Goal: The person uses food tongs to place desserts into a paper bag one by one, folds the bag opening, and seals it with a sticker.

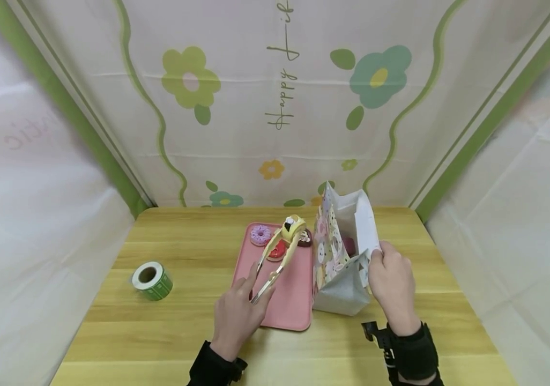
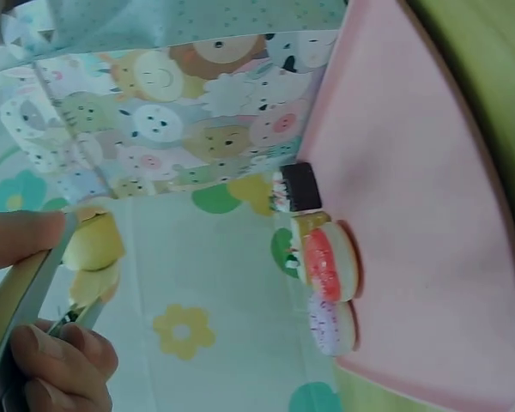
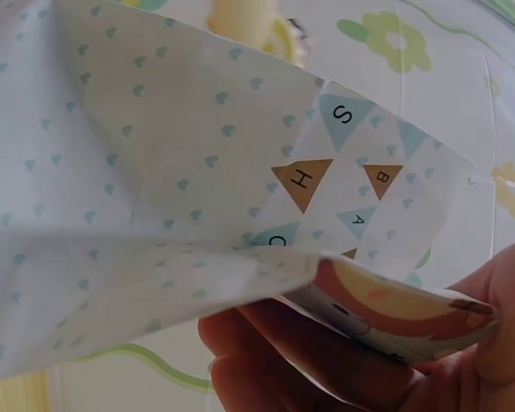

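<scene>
My left hand (image 1: pixel 240 313) grips a pair of tongs (image 1: pixel 273 277) with cream-coloured tips. Between those tips is a small yellow cake-like piece (image 1: pixel 292 228), raised over the far end of a pink tray (image 1: pixel 287 308). On the tray lie a purple-iced donut (image 1: pixel 260 235), a red-glazed donut (image 1: pixel 275 252) and a dark brown piece with a pale topping (image 1: pixel 306 239); the left wrist view shows another gold-brown piece (image 2: pixel 307 230) behind the red donut. My right hand (image 1: pixel 393 281) pinches the rim of an upright paper bag (image 1: pixel 337 297) printed with animals. Its mouth gapes, showing something dark pink (image 1: pixel 349 245) inside.
A roll of green labels (image 1: pixel 154 283) stands on the wooden table (image 1: pixel 193 321), left of the tray. The bag stands close against the tray's right side. Flower-printed cloth (image 1: pixel 236 139) hangs behind the table, with pale cloth on both sides.
</scene>
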Demonstrator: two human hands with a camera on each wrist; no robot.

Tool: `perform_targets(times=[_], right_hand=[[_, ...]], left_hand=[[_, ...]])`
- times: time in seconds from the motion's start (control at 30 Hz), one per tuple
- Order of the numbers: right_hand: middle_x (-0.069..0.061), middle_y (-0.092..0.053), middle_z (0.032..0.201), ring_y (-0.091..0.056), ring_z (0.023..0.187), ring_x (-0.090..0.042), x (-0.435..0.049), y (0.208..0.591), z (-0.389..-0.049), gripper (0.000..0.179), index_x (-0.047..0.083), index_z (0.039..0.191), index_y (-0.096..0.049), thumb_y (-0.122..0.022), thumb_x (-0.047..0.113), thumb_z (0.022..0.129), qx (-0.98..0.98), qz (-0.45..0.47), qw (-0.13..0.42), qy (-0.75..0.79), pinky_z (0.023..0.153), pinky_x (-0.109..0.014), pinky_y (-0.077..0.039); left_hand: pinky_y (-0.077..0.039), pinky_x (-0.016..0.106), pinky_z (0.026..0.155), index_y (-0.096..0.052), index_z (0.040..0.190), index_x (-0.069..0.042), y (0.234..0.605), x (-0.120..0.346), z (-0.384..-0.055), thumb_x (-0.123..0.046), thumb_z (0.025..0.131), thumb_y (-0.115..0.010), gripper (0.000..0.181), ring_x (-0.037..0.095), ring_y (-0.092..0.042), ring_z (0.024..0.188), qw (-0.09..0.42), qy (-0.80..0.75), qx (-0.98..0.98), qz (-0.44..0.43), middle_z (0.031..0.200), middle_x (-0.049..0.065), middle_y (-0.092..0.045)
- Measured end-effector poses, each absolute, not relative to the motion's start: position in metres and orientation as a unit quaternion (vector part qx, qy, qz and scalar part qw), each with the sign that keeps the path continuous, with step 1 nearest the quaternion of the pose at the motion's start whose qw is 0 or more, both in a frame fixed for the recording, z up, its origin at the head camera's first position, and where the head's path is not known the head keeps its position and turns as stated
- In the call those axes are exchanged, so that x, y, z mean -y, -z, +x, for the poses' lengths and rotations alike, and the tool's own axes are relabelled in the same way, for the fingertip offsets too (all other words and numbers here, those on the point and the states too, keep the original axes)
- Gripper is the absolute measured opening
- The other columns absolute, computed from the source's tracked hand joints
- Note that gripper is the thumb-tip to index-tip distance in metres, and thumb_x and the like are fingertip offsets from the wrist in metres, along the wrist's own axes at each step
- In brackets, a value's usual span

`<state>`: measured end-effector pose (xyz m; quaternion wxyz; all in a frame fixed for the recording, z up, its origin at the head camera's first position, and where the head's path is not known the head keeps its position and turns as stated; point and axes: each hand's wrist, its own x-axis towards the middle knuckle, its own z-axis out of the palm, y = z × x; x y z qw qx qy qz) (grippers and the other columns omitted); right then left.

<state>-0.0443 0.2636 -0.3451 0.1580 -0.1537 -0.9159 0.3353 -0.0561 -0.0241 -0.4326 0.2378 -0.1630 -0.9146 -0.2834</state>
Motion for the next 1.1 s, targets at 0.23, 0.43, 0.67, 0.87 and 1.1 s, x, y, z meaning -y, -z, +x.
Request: perform_targets(times=[0.23,0.43,0.67,0.87,1.1], right_hand=[[-0.028,-0.065,0.101,-0.061,0.069,-0.032,-0.264,0.345,-0.044,0.038,-0.008,0.122,-0.061,-0.036,0.014,0.102,0.914,-0.151,0.160,-0.341,0.048,-0.037,-0.043],[-0.028,-0.065,0.102,-0.060,0.069,-0.032,-0.265,0.344,-0.043,0.038,-0.007,0.122,-0.061,-0.036,0.014,0.102,0.914,-0.151,0.161,-0.339,0.048,-0.037,-0.042],[-0.028,-0.065,0.101,-0.059,0.067,-0.031,-0.266,0.343,-0.044,0.039,-0.008,0.121,-0.062,-0.035,0.014,0.102,0.915,-0.151,0.159,-0.337,0.048,-0.037,-0.041],[-0.030,-0.065,0.103,-0.061,0.069,-0.032,-0.267,0.341,-0.044,0.040,-0.009,0.125,-0.060,-0.035,0.013,0.102,0.917,-0.150,0.156,-0.336,0.048,-0.037,-0.043],[-0.028,-0.065,0.097,-0.059,0.064,-0.030,-0.267,0.339,-0.045,0.041,-0.010,0.124,-0.060,-0.035,0.014,0.102,0.917,-0.153,0.153,-0.336,0.046,-0.037,-0.042]], left_hand=[[-0.020,0.019,0.039,-0.064,0.130,-0.003,0.420,0.022,-0.054,-0.037,0.084,-0.079,0.059,-0.003,-0.018,0.046,0.244,0.317,0.903,-0.158,0.058,-0.011,-0.029],[-0.019,0.017,0.038,-0.064,0.131,-0.004,0.408,0.020,-0.055,-0.037,0.083,-0.080,0.060,-0.003,-0.019,0.046,0.269,0.312,0.895,-0.169,0.060,-0.011,-0.032],[-0.016,0.017,0.040,-0.062,0.135,-0.006,0.390,0.016,-0.055,-0.037,0.083,-0.078,0.062,-0.002,-0.017,0.046,0.295,0.305,0.883,-0.203,0.061,-0.011,-0.034],[-0.016,0.018,0.042,-0.060,0.137,-0.007,0.369,0.012,-0.057,-0.037,0.084,-0.078,0.063,0.002,-0.023,0.047,0.311,0.298,0.870,-0.242,0.065,-0.006,-0.043],[-0.014,0.020,0.044,-0.059,0.138,-0.009,0.345,0.000,-0.064,-0.039,0.087,-0.075,0.061,0.002,-0.020,0.048,0.318,0.262,0.866,-0.284,0.071,-0.002,-0.056]])
